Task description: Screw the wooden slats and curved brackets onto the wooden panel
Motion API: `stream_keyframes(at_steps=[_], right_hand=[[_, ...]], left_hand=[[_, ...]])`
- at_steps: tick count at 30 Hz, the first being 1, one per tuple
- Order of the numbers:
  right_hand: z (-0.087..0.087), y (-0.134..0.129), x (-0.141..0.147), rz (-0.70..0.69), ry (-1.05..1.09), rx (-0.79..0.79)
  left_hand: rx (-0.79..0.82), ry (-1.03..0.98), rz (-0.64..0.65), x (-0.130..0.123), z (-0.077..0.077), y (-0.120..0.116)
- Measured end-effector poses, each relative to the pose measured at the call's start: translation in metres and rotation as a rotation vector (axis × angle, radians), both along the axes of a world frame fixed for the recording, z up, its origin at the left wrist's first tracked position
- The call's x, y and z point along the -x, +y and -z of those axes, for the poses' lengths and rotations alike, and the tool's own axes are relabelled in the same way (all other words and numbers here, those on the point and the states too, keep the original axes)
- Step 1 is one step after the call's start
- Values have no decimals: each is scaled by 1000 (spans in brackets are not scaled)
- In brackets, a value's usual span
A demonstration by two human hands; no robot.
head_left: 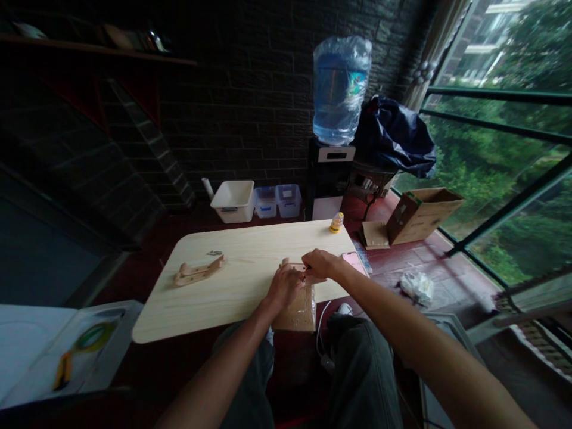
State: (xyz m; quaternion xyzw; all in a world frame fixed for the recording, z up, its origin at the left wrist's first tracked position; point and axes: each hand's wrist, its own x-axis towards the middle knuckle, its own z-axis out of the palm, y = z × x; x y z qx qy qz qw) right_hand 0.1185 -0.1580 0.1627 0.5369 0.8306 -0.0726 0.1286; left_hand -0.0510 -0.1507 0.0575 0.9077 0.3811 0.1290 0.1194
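Observation:
My left hand (285,287) is closed over a light wooden piece (285,261), which shows partly behind the fingers. Close beside it, my right hand (320,264) is bent down with its fingers pinched together. A small dark thing shows between the two hands, too small to name. Beneath them is a cardboard box (295,316) with shiny tape, at the front edge of the pale table (250,250). Further left on the tabletop lies a shaped wooden piece with holes (199,272). Several small metal parts (214,253) lie just behind it.
A small bottle with a yellow base (336,223) stands at the table's far right corner, and a phone (354,262) lies right of my hands. A water dispenser (333,155), plastic bins (233,199) and an open carton (422,217) stand beyond. A white cable (319,336) hangs near my knees.

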Motion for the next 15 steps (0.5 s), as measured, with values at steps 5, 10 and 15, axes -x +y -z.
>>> stream_keyframes(at_steps=[5, 10, 15], right_hand=[[1, 9, 3, 63, -37, 74], [-7, 1, 4, 100, -2, 109], [-11, -6, 1, 23, 18, 61]], left_hand=[[23, 25, -6, -1, -3, -1], [32, 4, -45, -1, -3, -2], [37, -14, -18, -1, -3, -2]])
